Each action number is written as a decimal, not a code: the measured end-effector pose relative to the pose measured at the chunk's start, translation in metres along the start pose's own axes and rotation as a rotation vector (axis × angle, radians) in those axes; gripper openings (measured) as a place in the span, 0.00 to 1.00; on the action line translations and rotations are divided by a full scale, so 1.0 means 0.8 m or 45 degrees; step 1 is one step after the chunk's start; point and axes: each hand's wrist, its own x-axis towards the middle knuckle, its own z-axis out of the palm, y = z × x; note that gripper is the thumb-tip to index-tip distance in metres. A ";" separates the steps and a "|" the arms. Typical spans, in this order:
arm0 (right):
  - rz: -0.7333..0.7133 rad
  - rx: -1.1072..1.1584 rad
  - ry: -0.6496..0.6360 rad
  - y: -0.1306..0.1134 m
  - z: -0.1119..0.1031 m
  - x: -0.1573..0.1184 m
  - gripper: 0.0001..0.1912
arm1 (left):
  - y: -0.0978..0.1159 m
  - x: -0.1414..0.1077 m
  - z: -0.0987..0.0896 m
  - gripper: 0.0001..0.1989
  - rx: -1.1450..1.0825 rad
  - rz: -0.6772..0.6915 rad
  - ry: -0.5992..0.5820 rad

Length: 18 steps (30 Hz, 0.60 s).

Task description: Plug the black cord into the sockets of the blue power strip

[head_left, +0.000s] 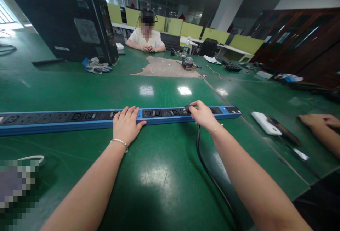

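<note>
A long blue power strip [90, 124] with a row of black sockets lies across the green table. My left hand [126, 123] rests on top of it near the middle, fingers stretched over the sockets and thumb along the front edge. Farther right, my right hand [202, 113] grips a black plug [187, 109] at the sockets. Whether the plug is fully seated cannot be made out. From under that hand a black power cord [203, 160] hangs down and curves toward the lower right.
A black computer case [79, 25] and work gloves [97, 66] stand back left. Another person [147, 39] sits across the green table [87, 89]. On the right lie a white power bank [265, 123] and a dark phone-like object [284, 130], beside another person's hands [316, 121].
</note>
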 end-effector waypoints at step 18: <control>-0.201 -0.633 0.017 -0.108 0.072 -0.023 0.15 | 0.005 0.002 -0.001 0.29 -0.097 -0.099 0.005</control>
